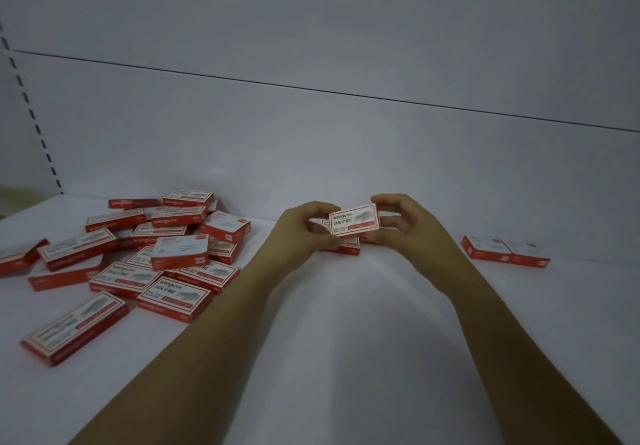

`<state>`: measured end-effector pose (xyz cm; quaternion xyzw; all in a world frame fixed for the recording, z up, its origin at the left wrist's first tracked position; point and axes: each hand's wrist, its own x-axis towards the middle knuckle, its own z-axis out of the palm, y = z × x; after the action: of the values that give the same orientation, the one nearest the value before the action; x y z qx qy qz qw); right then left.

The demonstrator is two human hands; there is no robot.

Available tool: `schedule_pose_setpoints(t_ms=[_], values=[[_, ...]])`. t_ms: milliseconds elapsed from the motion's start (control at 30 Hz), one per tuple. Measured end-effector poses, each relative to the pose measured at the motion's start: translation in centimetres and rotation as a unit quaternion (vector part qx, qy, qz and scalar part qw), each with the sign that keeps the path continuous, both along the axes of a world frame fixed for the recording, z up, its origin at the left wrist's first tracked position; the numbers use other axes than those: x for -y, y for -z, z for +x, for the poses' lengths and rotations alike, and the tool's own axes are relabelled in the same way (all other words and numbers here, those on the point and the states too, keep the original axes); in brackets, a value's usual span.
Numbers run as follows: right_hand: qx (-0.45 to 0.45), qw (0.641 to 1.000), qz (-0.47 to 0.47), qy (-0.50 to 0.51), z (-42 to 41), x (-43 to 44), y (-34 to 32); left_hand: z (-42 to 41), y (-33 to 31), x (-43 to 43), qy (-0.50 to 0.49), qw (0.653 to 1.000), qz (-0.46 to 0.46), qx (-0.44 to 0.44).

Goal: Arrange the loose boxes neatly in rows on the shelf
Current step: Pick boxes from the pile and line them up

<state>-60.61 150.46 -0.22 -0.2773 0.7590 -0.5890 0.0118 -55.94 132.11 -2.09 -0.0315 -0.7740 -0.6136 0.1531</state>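
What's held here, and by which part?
One red-and-white box, pinched at its short ends: left hand on the left end, right hand on the right.

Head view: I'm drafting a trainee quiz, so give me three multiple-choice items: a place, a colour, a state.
1. Where on the shelf is the loose pile? A left; B right; C middle.
2. What colour are the sides of the boxes? A blue; B red; C green.
3. How is the raised box held? A by left hand and right hand; B by one hand; C not held.
Answers: 1 A, it lies at left; 2 B, red edges show; 3 A, both pinch its ends.
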Motion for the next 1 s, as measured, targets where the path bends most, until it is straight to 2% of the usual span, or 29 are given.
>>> schedule_pose_setpoints(t_ms=[133, 267, 400, 500, 633, 800, 1000], values=[[0.061, 0.997, 0.042, -0.004, -0.3, -0.5, 0.7, 0.6, -0.8, -0.5, -0.013, 0.999, -0.028, -0.043], [0.069, 0.994, 0.082, -0.019, -0.2, 0.4, 1.9, 0.9, -0.6, -1.2, -0.003, 0.994, -0.083, -0.076], [0.074, 0.995, 0.06, -0.033, -0.3, 0.7, 2.2, 1.1, -0.5, -1.2, -0.005, 0.988, -0.124, -0.096], [0.077, 0.997, -0.002, 0.0, -0.4, 0.5, 1.8, 1.0, -0.6, -0.8, -0.034, 0.985, -0.129, -0.105], [-0.07, 0.994, 0.015, 0.086, 0.0, 0.9, 1.3, 0.6, -0.1, -0.4, -0.083, 0.977, -0.15, -0.123], [-0.229, 0.961, 0.079, 0.136, 0.8, 1.7, 1.6, 0.3, 0.7, -0.3, -0.125, 0.958, -0.193, -0.171], [-0.262, 0.948, 0.098, 0.151, 1.0, 1.8, 1.6, 0.0, 1.0, -0.3, -0.14, 0.947, -0.215, -0.192]])
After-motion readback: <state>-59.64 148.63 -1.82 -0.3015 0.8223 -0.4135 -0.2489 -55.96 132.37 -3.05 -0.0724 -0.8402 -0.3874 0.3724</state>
